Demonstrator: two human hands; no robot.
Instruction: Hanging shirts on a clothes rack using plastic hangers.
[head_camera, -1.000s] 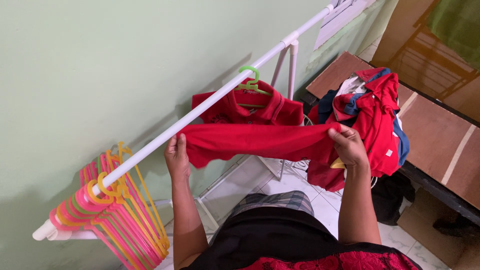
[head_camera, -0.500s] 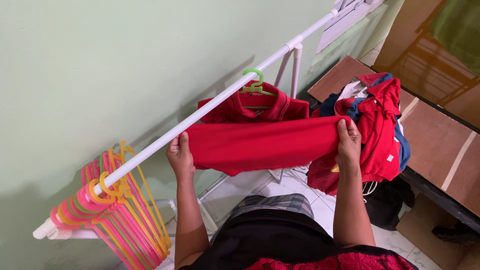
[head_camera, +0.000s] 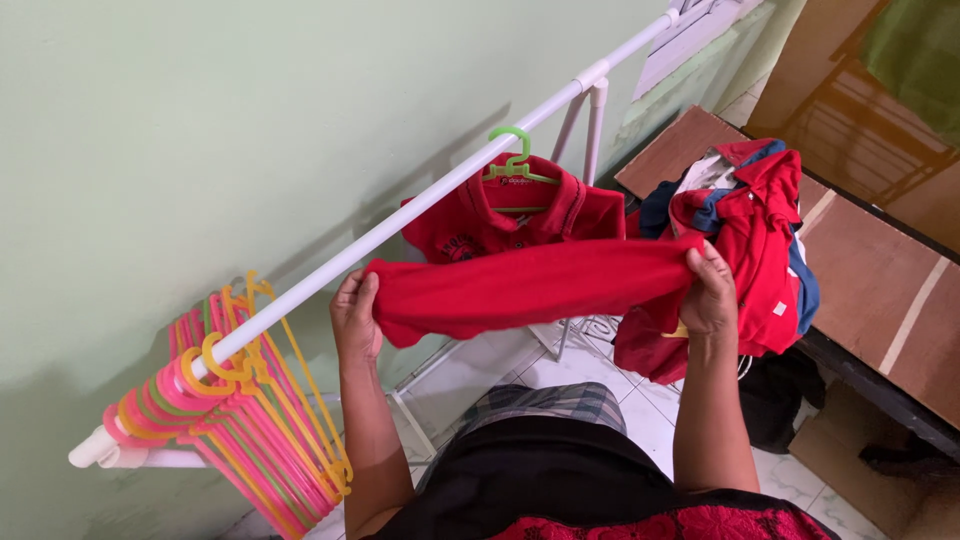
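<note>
While both hands grip it, the red garment (head_camera: 530, 285) is stretched level in front of the person, just below the white rail (head_camera: 400, 220). The left hand (head_camera: 355, 315) has its fingers (head_camera: 368, 290) curled shut over the garment's left end, near the bunch of pink, yellow and green hangers (head_camera: 235, 420) at the rail's near end. The right hand (head_camera: 708, 295) has its fingers closed tight on the right end, just in front of the heap of red and blue clothes (head_camera: 750, 250) on the brown table (head_camera: 880, 290).

Behind the stretched cloth a red polo shirt (head_camera: 515, 215) hangs on a green hanger (head_camera: 515, 160) from the rail, with a small dark crest on its chest. A small pale square tag (head_camera: 778, 309) shows on the right side of the heap, and a bit of yellow peeps out below the right hand. A flat white panel (head_camera: 690, 35) leans on the green wall at the rail's far end.

Half a second ago the garment hung deeper, as a broad panel; now it is drawn into a narrower, bunched band, and the right hand sits slightly lower.
</note>
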